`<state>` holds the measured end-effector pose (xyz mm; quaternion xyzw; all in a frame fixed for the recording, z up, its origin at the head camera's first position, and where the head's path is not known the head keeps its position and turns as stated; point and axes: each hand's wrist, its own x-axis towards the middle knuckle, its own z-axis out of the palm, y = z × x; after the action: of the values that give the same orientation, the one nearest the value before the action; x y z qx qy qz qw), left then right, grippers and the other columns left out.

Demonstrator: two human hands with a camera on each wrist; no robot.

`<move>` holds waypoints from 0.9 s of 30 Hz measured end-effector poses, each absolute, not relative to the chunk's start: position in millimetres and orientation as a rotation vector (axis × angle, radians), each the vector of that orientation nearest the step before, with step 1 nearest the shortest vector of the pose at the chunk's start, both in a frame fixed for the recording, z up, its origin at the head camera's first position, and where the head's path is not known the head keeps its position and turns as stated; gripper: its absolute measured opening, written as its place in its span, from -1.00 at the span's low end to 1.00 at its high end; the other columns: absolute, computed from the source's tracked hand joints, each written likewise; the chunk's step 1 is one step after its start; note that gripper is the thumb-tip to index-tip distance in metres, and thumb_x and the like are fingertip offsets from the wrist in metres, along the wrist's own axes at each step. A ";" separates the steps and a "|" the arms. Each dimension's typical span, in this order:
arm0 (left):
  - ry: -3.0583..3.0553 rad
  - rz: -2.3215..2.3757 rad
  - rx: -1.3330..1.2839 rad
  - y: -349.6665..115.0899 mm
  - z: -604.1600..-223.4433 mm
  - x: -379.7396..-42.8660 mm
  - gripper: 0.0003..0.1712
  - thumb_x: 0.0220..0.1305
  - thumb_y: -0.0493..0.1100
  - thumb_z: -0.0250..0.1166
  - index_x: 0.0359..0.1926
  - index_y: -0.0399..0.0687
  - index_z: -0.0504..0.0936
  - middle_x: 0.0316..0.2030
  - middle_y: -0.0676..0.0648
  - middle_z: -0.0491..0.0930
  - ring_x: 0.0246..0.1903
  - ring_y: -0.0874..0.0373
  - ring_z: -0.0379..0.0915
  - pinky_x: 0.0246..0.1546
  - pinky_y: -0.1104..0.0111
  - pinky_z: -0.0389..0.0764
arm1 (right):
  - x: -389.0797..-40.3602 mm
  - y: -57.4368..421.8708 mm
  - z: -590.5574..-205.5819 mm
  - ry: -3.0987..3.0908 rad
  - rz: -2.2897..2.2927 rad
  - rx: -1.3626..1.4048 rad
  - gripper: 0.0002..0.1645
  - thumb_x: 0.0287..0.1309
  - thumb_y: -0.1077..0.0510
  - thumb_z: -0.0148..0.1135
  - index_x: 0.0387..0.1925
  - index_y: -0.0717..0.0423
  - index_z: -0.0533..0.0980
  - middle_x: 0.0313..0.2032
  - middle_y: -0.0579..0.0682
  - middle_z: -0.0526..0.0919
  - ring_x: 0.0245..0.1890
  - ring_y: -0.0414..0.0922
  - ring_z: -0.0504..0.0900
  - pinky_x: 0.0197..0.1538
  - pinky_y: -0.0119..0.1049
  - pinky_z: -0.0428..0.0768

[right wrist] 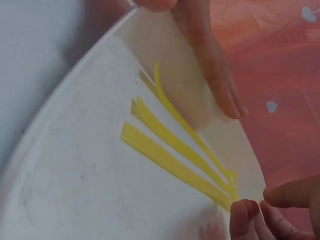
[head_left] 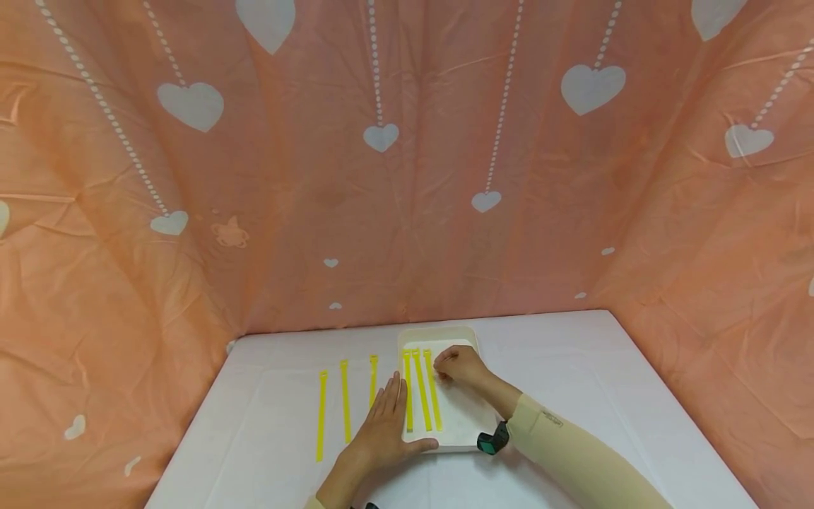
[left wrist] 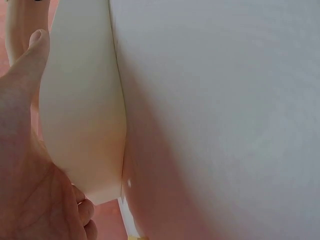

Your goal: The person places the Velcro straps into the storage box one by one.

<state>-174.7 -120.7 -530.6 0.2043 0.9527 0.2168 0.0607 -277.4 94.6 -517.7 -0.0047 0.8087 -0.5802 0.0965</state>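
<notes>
A shallow white tray (head_left: 461, 417) lies on the table with three yellow straps (head_left: 422, 389) side by side in its left half, each with a slotted head at the far end. My left hand (head_left: 384, 431) rests against the tray's near left corner, fingers straight along its left side and thumb along its near edge. In the left wrist view the tray's outer wall (left wrist: 82, 110) meets the palm. My right hand (head_left: 463, 364) is over the tray, fingers loosely curled beside the head of the rightmost strap. In the right wrist view its fingertips (right wrist: 245, 217) appear close to the strap heads, holding no visible thing.
Three more yellow straps lie on the white table left of the tray: an outer strap (head_left: 321, 417), a middle strap (head_left: 345, 399) and one (head_left: 373, 375) partly hidden by my left hand. A pink curtain (head_left: 413, 268) with hearts encloses the table's back and sides.
</notes>
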 end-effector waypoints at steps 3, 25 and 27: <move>2.885 0.660 0.613 -120.9 -531.1 -174.9 0.50 0.22 0.60 0.34 0.70 -0.36 -0.09 0.72 -0.31 -0.26 0.71 -0.19 -0.30 0.69 -0.07 -0.09 | -276.3 98.7 -514.2 2.378 -1.740 -0.012 -0.89 0.42 0.31 0.32 -0.20 0.33 0.66 -0.35 0.13 0.74 -0.41 -0.10 0.72 -0.27 -0.22 0.81; 2.924 0.692 0.667 -120.6 -532.5 -171.7 0.50 0.22 0.62 0.32 0.67 -0.43 -0.05 0.70 -0.37 -0.20 0.69 -0.26 -0.23 0.68 -0.09 -0.06 | -248.5 129.6 -495.4 2.562 -1.723 -0.103 -0.82 0.43 0.20 0.35 -0.12 0.29 0.67 -0.23 0.18 0.78 -0.26 0.04 0.77 -0.16 -0.15 0.82; 2.919 0.710 0.673 -121.0 -532.1 -171.5 0.51 0.21 0.63 0.32 0.67 -0.44 -0.05 0.70 -0.39 -0.19 0.69 -0.27 -0.23 0.68 -0.09 -0.07 | -246.3 132.7 -495.9 2.566 -1.733 -0.122 -0.82 0.44 0.20 0.35 -0.11 0.29 0.67 -0.22 0.20 0.78 -0.24 0.09 0.78 -0.16 -0.15 0.82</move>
<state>-171.5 -121.0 -532.1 0.2184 0.9477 0.2305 0.0315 -246.3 132.7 -495.9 -0.0394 0.8279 -0.5590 0.0213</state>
